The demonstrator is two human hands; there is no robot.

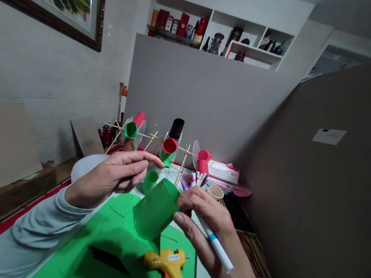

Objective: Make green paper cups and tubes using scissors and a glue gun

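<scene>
My right hand (207,222) pinches the right edge of a rolled green paper tube (156,209) between thumb and fingers. A white marker (217,250) with a blue band is tucked in the same hand, its tip hidden. To the left of the tube's top, my left hand (126,172) hovers with the index finger stretched out and the others loosely curled; I see nothing in it. Below the tube lies a yellow hot glue gun (168,268) with an orange trigger, on a green sheet (84,245). A smaller green paper roll (149,182) stands behind the tube.
At the back, models of red paper rolls (170,146), clear discs (140,133) and wooden sticks (184,157) stand in a row. Several markers (196,178), a paper cup (215,191) and a white package (224,172) sit at the back right. A grey partition (212,101) rises behind.
</scene>
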